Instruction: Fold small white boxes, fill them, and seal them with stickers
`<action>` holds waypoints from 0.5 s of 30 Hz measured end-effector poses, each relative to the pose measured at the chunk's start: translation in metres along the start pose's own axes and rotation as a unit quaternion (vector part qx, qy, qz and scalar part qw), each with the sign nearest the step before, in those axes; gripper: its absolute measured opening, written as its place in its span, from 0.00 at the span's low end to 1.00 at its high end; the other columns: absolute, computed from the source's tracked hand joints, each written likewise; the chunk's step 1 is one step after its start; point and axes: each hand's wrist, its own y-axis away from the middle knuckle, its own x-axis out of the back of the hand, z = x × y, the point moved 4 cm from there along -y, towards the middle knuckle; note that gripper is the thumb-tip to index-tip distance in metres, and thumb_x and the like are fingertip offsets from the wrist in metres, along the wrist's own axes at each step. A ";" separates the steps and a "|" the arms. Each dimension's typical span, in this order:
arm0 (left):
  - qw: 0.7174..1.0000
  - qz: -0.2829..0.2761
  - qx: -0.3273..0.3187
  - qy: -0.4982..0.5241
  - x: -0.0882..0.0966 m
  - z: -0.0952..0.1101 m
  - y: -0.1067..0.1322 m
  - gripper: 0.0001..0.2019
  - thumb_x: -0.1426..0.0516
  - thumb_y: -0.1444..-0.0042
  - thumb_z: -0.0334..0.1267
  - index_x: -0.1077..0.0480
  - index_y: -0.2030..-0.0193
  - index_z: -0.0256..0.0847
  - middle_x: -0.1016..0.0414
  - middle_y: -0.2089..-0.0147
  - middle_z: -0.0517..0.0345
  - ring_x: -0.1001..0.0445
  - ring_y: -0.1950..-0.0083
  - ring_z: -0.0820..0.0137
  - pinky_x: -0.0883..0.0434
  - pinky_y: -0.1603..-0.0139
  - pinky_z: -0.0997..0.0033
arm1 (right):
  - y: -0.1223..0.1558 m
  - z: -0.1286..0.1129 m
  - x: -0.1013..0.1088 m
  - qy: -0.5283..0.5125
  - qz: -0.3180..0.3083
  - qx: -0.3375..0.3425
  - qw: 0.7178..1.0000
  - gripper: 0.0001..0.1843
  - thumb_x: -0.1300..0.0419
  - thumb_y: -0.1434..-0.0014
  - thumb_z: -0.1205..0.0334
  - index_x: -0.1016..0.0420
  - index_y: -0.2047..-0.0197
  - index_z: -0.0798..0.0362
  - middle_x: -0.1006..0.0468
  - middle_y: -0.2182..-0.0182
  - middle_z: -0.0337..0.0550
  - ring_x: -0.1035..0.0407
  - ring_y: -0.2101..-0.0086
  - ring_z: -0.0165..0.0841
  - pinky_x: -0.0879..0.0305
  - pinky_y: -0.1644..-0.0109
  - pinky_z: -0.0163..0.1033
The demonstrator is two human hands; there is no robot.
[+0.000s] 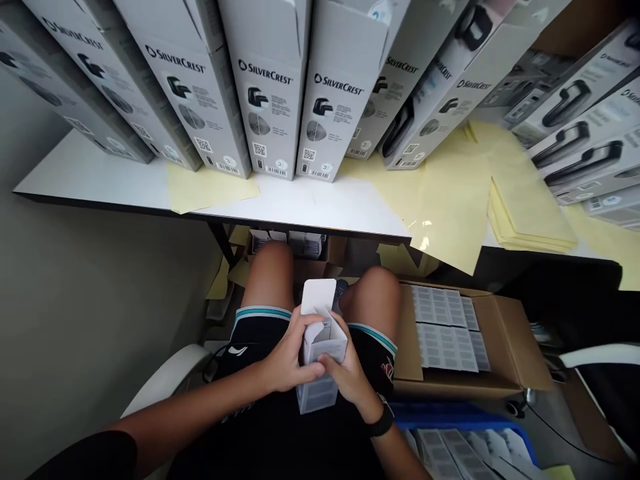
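Observation:
Over my lap I hold a small white carton (320,393) with its top flap raised and its upper end open. My left hand (294,353) wraps the carton's left side, thumb across the front. On the other side, my right hand (350,370) grips it, with its thumb also on the front face near the left one. The carton leans slightly, its open end away from me. Some printed lettering shows inside the opening, but I cannot make out the contents.
Tall SilverCrest boxes (270,120) line the white table (300,203) ahead. Yellow sheets (445,200) overhang its edge. Right of my legs stands a cardboard box (505,333) of flat grey-white packs (447,343). Below it, a blue bin (450,420) holds more cartons. A chair armrest (167,377) is at left.

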 end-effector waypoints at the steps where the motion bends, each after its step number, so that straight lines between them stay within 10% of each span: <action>1: 1.000 -0.004 0.018 -0.008 0.000 0.000 -0.001 0.30 0.39 0.42 0.57 0.40 0.39 0.47 0.43 0.42 0.49 0.36 0.42 0.59 0.33 0.41 0.58 | 0.002 0.003 0.000 0.018 0.011 0.002 1.000 0.37 0.35 0.39 0.47 0.44 0.32 0.43 0.33 0.38 0.49 0.31 0.43 0.40 0.32 0.38 0.46; 9: 1.000 -0.009 0.022 -0.016 -0.002 -0.003 0.003 0.25 0.43 0.34 0.44 0.45 0.34 0.49 0.45 0.35 0.48 0.38 0.36 0.61 0.37 0.35 0.58 | 0.004 -0.005 0.008 0.144 0.010 0.071 0.987 0.22 0.43 0.33 0.48 0.34 0.40 0.45 0.33 0.45 0.46 0.32 0.47 0.37 0.34 0.40 0.43; 15: 0.999 0.022 0.017 -0.029 0.002 -0.005 -0.002 0.17 0.37 0.40 0.43 0.28 0.45 0.44 0.43 0.36 0.49 0.35 0.35 0.59 0.36 0.35 0.61 | 0.008 -0.009 0.010 0.163 -0.005 0.018 0.986 0.26 0.43 0.32 0.51 0.40 0.33 0.42 0.34 0.39 0.46 0.36 0.40 0.39 0.39 0.33 0.47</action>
